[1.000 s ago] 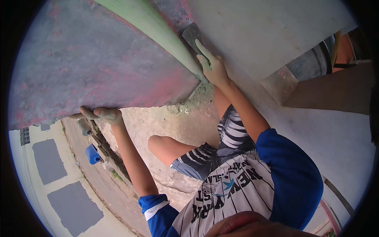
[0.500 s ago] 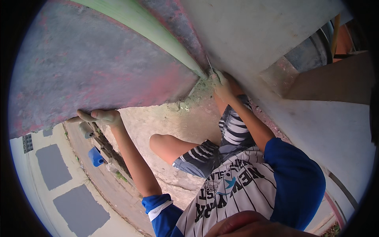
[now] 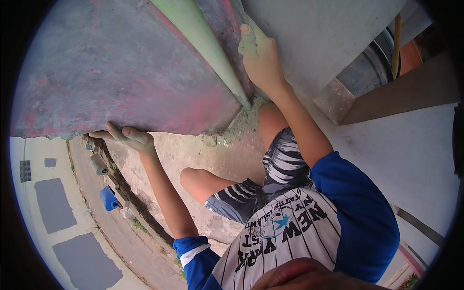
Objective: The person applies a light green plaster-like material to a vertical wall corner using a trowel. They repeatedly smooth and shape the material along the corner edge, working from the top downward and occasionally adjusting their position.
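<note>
A rough grey wall [image 3: 106,72] with pink patches fills the upper left. My left hand [image 3: 129,139] rests against its lower edge, fingers extended and thumb apart, holding nothing. A pale green pipe [image 3: 205,41] runs slantwise down beside the wall and ends near some rubble. My right hand [image 3: 261,60] is up to the right of the pipe, in the narrow strip between it and a smooth grey wall [image 3: 314,34]. Its fingers are closed, with the thumb bent over; whatever they hold is mostly hidden behind them. Greenish dust coats the fingers of both hands.
Crumbled mortar [image 3: 246,118] lies at the pipe's foot, close to my bent knee. A concrete ledge [image 3: 396,92] and a dark round container [image 3: 369,65] stand at right. Beyond the floor's edge at left, a blue container [image 3: 108,198] sits by a paved path.
My right hand has risen from the pipe's foot along the strip beside it; the thin pale strip seen jutting from it no longer shows clearly. My left hand stays at the wall's edge.
</note>
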`<state>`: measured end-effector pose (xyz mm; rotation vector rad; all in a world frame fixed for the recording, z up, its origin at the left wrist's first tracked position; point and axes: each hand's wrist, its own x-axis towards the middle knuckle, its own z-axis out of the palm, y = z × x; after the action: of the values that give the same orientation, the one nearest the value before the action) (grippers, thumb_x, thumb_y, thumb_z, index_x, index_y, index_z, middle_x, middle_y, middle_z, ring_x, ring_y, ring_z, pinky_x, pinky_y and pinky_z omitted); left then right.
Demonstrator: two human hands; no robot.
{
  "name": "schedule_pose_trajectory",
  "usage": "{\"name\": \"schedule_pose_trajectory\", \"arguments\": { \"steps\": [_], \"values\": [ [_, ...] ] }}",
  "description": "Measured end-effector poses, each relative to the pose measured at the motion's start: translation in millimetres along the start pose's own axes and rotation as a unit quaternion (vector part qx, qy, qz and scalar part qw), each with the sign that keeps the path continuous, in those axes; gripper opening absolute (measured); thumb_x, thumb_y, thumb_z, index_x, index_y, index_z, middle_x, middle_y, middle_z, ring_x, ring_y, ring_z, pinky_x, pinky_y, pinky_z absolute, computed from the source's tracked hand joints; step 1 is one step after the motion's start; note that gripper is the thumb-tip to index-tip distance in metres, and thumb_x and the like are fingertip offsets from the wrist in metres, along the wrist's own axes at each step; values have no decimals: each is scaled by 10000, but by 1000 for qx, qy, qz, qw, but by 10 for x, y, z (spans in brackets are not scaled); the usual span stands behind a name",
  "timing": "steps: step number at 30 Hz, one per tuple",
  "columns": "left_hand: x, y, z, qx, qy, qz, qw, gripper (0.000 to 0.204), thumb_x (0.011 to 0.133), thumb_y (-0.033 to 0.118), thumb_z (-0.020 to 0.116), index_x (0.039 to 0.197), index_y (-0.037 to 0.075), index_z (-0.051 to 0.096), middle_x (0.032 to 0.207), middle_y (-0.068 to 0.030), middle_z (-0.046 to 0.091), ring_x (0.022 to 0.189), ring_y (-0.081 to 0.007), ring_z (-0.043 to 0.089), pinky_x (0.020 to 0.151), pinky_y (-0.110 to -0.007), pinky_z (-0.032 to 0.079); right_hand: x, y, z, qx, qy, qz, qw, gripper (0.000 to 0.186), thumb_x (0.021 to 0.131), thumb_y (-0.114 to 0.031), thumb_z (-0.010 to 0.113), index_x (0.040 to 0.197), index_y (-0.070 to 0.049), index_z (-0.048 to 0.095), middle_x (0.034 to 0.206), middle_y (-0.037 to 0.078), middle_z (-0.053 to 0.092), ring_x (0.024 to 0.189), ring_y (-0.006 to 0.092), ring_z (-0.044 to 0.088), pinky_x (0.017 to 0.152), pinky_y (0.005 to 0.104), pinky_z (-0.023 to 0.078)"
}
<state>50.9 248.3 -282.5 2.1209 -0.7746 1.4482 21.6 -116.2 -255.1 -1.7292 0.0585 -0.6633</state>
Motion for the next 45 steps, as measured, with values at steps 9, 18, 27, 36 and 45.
{"name": "schedule_pose_trajectory", "arguments": {
  "steps": [9,18,27,36,45],
  "values": [
    [192,728,146,-22,70,-127,989,574,1130,400,316,1595,78,220,1692,-278,-115,1583,-434,74,1232,-595,344,-1787,1983,-14,-199,-127,177,955,480,1124,-337,422,1417,8,585,871,212,678,747,275,664,808,407,522],
    [217,694,191,90,173,-55,979,502,1128,371,362,1505,51,446,1688,-313,106,1561,-484,183,1216,-597,339,-342,-613,-268,85,-26,-26,996,490,1130,-239,406,1484,96,451,694,32,472,648,121,432,625,332,425],
    [188,815,70,30,205,-65,976,452,1122,323,395,1488,71,480,1681,-320,148,1544,-487,250,1201,-576,358,-163,-475,9,-64,43,-99,992,483,1135,-252,398,1546,-3,446,673,72,511,605,176,478,604,364,445],
    [170,952,85,11,180,-72,981,459,1110,294,426,1525,98,439,1694,-301,110,1559,-478,201,1205,-569,358,-982,599,-232,-146,1,-5,989,445,1101,-235,488,1516,-79,526,929,187,725,752,322,676,723,431,520],
    [141,926,215,33,173,-62,982,497,1104,360,426,1512,77,444,1689,-314,112,1555,-484,212,1208,-584,336,-148,175,-69,-69,55,-173,981,461,1021,-159,643,1479,-143,589,795,216,664,602,321,563,640,413,496]
  ]
}}
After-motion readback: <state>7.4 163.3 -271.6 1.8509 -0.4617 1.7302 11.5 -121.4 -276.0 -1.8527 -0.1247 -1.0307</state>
